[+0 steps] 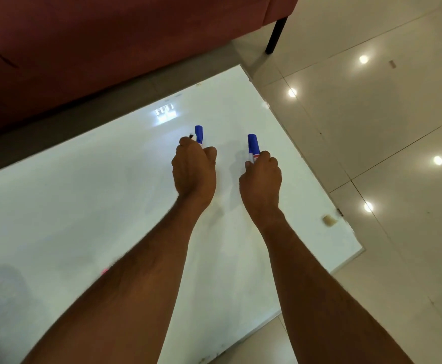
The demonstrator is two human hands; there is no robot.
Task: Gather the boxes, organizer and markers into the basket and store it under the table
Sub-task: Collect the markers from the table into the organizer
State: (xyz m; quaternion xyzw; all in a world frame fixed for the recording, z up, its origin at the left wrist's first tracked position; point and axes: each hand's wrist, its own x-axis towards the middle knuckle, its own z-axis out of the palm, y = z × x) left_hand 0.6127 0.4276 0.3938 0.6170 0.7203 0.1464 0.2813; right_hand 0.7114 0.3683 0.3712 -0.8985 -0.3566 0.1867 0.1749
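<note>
While both arms reach out over the white glossy table (83,206), each fist is wrapped around markers. The left hand (195,170) is clenched on a blue-capped marker (199,134) that sticks up out of the top of the fist, and there's a bit of something dark poking out just left of it, too small and blurry to tell what it is. The right hand (262,174) is closed on what looks like two blue-capped markers (253,144) bunched together, caps up, white barrels mostly hidden in the grip. Both hands hover just above the tabletop near its far right part, a little apart from each other, not touching.

No basket, boxes or organizer show up anywhere in view. There's a small beige block (329,221) sitting by the right edge of the table. Behind the table is a reddish sofa (109,48) with a black leg (276,35), and the shiny tile floor (385,127) on the right reflects ceiling lights.
</note>
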